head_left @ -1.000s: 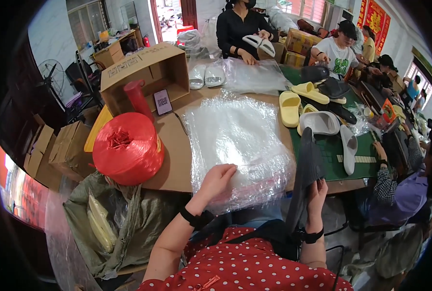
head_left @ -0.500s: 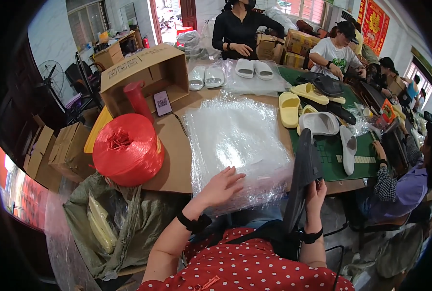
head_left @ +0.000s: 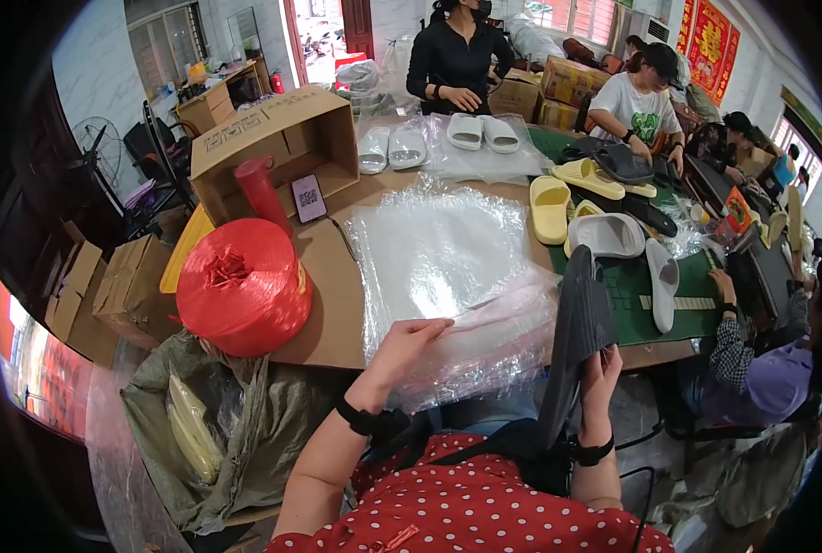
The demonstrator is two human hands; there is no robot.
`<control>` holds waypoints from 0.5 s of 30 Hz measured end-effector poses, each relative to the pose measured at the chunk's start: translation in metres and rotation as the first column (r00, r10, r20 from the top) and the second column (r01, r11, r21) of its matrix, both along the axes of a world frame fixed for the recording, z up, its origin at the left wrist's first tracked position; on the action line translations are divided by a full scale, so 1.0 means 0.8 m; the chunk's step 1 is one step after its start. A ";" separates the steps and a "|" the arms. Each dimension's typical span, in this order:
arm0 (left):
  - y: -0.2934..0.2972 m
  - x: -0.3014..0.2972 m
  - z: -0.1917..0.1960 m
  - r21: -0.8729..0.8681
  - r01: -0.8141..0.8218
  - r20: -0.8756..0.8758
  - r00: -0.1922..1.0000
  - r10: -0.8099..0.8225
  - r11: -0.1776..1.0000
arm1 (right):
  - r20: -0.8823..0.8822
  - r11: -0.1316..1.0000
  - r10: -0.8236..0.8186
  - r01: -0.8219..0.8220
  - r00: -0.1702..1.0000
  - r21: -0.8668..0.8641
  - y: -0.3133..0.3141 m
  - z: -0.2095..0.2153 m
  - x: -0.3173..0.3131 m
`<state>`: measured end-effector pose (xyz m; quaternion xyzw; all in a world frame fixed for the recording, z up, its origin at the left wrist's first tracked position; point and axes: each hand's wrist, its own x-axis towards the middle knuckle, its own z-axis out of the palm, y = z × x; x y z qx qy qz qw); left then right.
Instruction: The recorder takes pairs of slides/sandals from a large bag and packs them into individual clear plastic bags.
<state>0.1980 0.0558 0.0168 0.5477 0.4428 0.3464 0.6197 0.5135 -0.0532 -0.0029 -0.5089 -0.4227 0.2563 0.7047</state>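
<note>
My left hand point(head_left: 405, 348) pinches the near edge of a clear plastic bag point(head_left: 503, 309), lifting it from the stack of clear bags point(head_left: 438, 244) on the table in front of me. My fingers are pressed together at the bag's edge. In my right hand point(head_left: 601, 373) is a dark grey slide slipper point(head_left: 584, 318), held upright at the right side of the stack. Its sole side faces left and is partly hidden; whether a second slipper lies against it, I cannot tell.
A big red twine roll point(head_left: 243, 286), a phone point(head_left: 308, 198) and an open carton point(head_left: 277, 138) stand at left. Yellow slippers point(head_left: 550, 210) and white slippers point(head_left: 606, 235) lie at right on a green mat point(head_left: 627, 304). Several people work around the table.
My left hand has closed from spread fingers into a pinch and raised the top bag's near edge. The slipper in my right hand has turned slightly, showing more of its ridged surface.
</note>
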 end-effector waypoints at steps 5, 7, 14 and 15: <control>0.007 -0.014 0.000 0.015 0.071 0.133 0.989 -0.072 0.997 | 0.060 0.999 0.034 -0.036 0.998 0.024 -0.005 0.023 -0.015; 0.007 -0.010 0.006 -0.131 0.000 0.202 0.979 0.026 0.991 | 0.136 0.999 0.011 -0.015 0.991 0.031 -0.009 0.032 -0.026; 0.024 -0.009 0.002 -0.073 0.059 0.174 0.984 -0.046 0.996 | 0.805 0.938 0.337 -0.247 0.489 -0.243 -0.017 0.052 -0.072; 0.021 -0.011 0.009 -0.068 0.087 0.157 0.985 -0.076 0.994 | 0.837 0.935 0.323 -0.285 0.442 -0.211 -0.017 0.051 -0.079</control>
